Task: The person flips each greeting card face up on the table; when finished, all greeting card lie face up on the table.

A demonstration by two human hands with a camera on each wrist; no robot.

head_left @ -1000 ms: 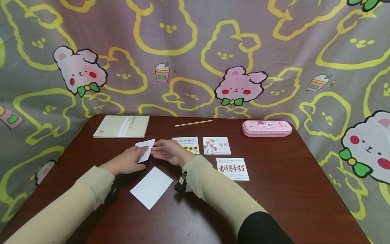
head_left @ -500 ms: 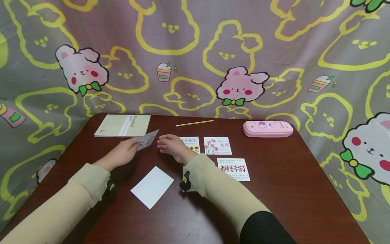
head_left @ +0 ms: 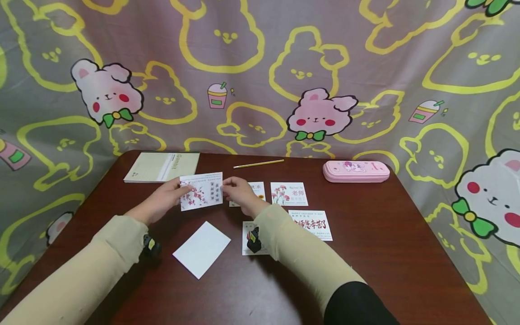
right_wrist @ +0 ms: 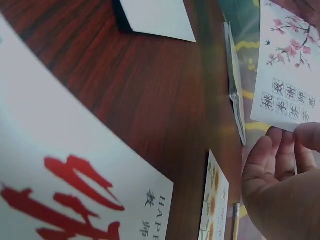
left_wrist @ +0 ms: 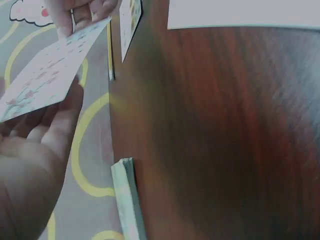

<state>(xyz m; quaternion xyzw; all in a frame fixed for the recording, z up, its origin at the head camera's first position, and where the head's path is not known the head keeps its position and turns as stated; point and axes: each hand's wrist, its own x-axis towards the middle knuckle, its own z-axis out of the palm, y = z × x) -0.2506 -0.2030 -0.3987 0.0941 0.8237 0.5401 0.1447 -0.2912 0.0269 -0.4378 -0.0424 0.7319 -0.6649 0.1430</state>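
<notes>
A card with pink blossoms and dark characters (head_left: 207, 192) is held up above the table, its print upside down in the head view. My left hand (head_left: 160, 201) grips its left side, thumb on the printed face and fingers underneath. At the opposite edge, my right hand (head_left: 243, 195) pinches the card between thumb and fingers, as the right wrist view shows. A white blank-faced card or thin stack (head_left: 201, 249) lies on the table below. Behind the right hand, a sunflower card (head_left: 257, 187) is partly covered.
Flat on the table (head_left: 378, 253) lie a carnation card (head_left: 289, 194), a red-lettered card (head_left: 313, 225) and another card (head_left: 248, 246) half hidden by the right wrist camera. Along the back are notebooks (head_left: 160, 168), a pencil (head_left: 258, 164) and a pink pencil case (head_left: 355, 171). A patterned curtain (head_left: 260, 90) hangs behind.
The card in my left hand has turned from its blank side to its printed side and now faces up. My right hand has gone from loose fingers beside it to pinching its right edge.
</notes>
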